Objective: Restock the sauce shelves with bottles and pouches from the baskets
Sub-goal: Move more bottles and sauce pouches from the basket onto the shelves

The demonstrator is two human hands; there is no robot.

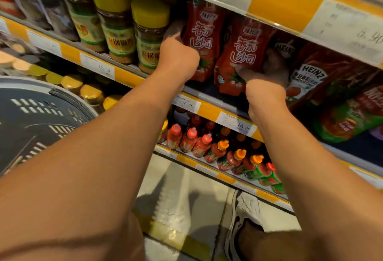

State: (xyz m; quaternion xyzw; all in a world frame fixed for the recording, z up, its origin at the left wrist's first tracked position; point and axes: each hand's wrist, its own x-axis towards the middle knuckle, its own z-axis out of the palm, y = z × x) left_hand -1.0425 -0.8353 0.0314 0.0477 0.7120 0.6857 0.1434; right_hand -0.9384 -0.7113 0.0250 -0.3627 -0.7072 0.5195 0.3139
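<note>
Two red tomato-sauce pouches stand side by side on the middle shelf [209, 97]. My left hand [178, 57] reaches in beside the left pouch [204, 33], fingers curled against its left edge. My right hand [267, 82] grips the right pouch [244, 53] low down, thumb on its front and fingers behind it. A dark plastic basket [39, 120] sits at the left, its contents not visible.
Yellow-capped spice jars [149, 33] stand left of the pouches. Heinz ketchup pouches [306, 78] and green-edged pouches [348, 120] lie to the right. Red sauce bottles [207, 147] fill the lower shelf. Price strips run along the shelf edges. My shoe [238, 229] is on the tiled floor.
</note>
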